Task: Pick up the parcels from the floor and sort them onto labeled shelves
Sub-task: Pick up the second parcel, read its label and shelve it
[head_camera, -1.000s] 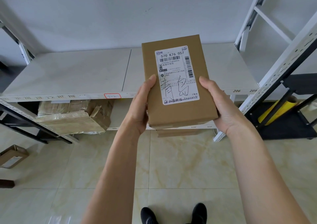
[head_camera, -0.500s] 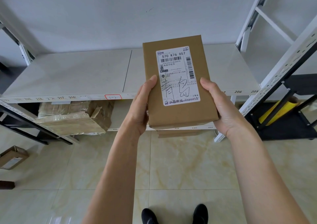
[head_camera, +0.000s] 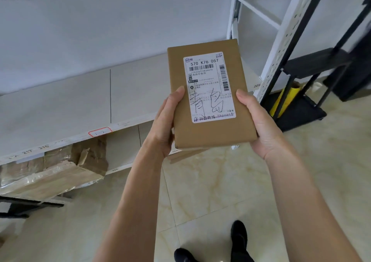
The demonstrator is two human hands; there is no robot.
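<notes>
I hold a flat brown cardboard parcel (head_camera: 208,133) in front of me with both hands, its white shipping label (head_camera: 210,87) facing up. My left hand (head_camera: 165,125) grips its left edge with the thumb on top. My right hand (head_camera: 259,125) cups the right edge and lower corner. Behind and below the parcel runs a grey shelf (head_camera: 60,109) with numbers and a red-outlined tag (head_camera: 99,132) on its front edge. Part of the shelf's right end is hidden by the parcel.
A taped, torn cardboard box (head_camera: 52,171) lies on the lower shelf at left. A white perforated upright (head_camera: 285,39) and a black stand with a yellow film roll (head_camera: 285,99) are at right. My black shoes (head_camera: 239,239) stand on the tiled floor.
The view has swung and tilted, so the shelf now slants and sits more to the left. The parcel stays in both hands, in the same grip.
</notes>
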